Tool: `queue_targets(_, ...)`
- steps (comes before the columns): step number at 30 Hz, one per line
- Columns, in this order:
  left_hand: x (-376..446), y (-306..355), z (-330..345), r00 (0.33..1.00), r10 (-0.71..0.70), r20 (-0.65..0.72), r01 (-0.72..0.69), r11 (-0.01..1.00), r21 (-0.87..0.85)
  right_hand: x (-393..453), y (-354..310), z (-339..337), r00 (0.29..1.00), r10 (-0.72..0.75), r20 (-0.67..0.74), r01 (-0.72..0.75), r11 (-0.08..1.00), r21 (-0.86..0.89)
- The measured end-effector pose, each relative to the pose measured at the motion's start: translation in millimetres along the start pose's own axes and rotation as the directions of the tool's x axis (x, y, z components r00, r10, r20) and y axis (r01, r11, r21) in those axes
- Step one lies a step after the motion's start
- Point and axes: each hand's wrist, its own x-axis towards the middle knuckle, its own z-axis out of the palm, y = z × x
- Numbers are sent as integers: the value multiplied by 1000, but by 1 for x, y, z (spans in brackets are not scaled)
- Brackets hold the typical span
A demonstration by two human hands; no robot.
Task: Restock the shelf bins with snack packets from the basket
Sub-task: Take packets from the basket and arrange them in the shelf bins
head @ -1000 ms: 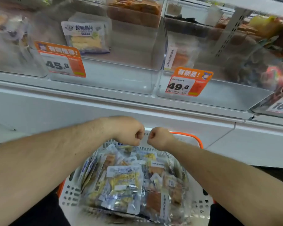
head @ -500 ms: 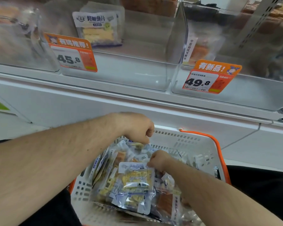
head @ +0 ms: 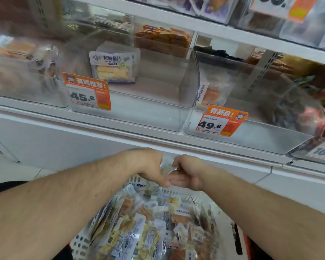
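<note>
Left bin (head: 26,76) is looking part full, blurred. Middle bin (head: 139,113), tagged 45.8, is holding one fish packet (head: 114,67) at the back, so that's probably the slot needing stock. Right bin (head: 251,136), tagged 49.8, is showing a packet upright against its left wall. Basket (head: 79,241) is sitting low and close, piled with snack packets (head: 139,231). Left hand (head: 148,167) and right hand (head: 186,175) are meeting over its far rim, fingers curled, pinching a small clear packet (head: 166,168) between them; it's blurred, probably being held up for loading. Both forearms are reaching forward, wrists bent inward.
</note>
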Motion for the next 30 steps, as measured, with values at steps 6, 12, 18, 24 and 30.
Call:
queue_targets(6,-7,-7,-14,898,-47,-437,-29,986,-164,-54,-45,2,985,-131,111,112,979,169)
queue_targets(12,-34,-40,-54,844,-153,-514,-161,842,-515,-81,-63,-3,878,-469,-96,458,881,-118)
queue_targets(18,-48,-61,-68,890,-121,-440,-348,444,-826,-77,-61,2,826,-532,-186,507,846,-167)
queue_targets(24,-47,-70,-70,871,-139,-472,-420,289,-860,-81,-86,21,822,-566,-62,560,823,-94)
queue_targets(30,-51,-89,-86,660,-395,-640,-531,358,-768,-79,-133,43,910,-414,4,414,910,-24)
